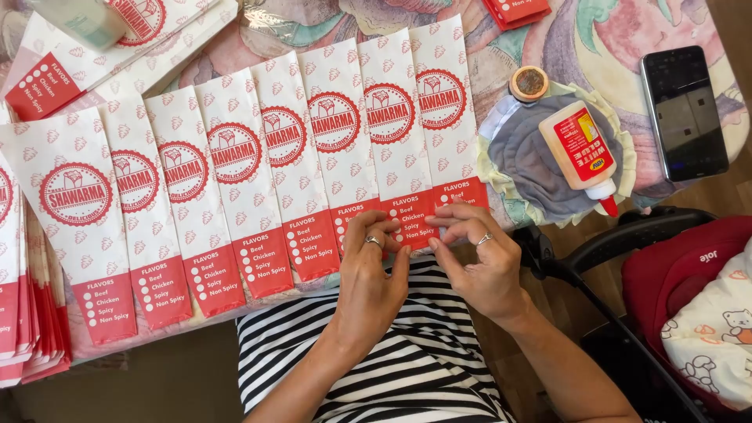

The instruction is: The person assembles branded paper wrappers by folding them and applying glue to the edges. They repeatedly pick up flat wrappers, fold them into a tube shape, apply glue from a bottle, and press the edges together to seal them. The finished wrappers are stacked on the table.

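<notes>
eight red-and-white paper sleeves [235,180] lie overlapped in a row on the counter [548,47]. my left hand [368,282] and right hand [478,258] meet at the red bottom edge of the second sleeve from the right [395,141], fingers [439,227] pinched narrow on that edge. farther right, a glue bottle [580,149] rests on a grey cloth [525,157], with a dark phone [685,110] beyond.

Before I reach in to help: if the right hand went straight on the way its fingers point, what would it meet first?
The right hand points left, its fingers curled at the red bottom edge of a paper bag. The left hand lies first in that line, its fingertips almost touching already, though depth is unclear.
</notes>
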